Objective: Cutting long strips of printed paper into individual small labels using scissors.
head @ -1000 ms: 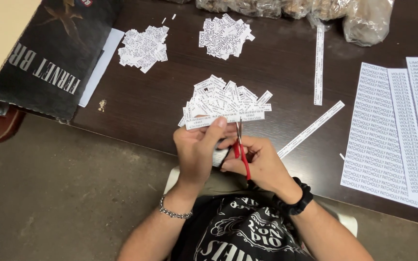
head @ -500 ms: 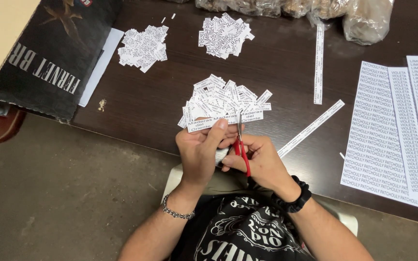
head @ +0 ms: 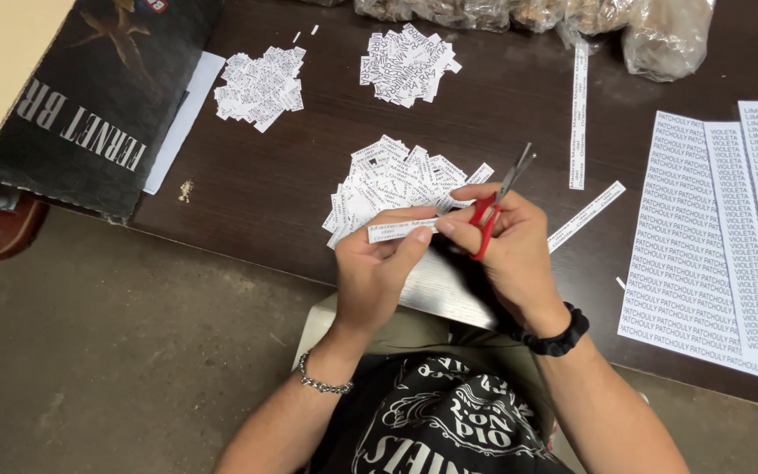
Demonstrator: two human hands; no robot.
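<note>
Left hand (head: 377,268) pinches a narrow printed white paper strip (head: 401,230) level above the dark wooden desk (head: 256,189). Right hand (head: 509,250), its grip closed through red-handled scissors (head: 495,204), blades nearly shut, meets the strip's end beside the heap of cut paper labels (head: 396,183), so offcuts land there.

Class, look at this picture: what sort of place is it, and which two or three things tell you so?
Probably an informal craft or labelling work table. The right hand holds red-handled scissors, the left hand holds a paper strip, cut label piles lie on the dark table, and printed sheets wait alongside.
</note>
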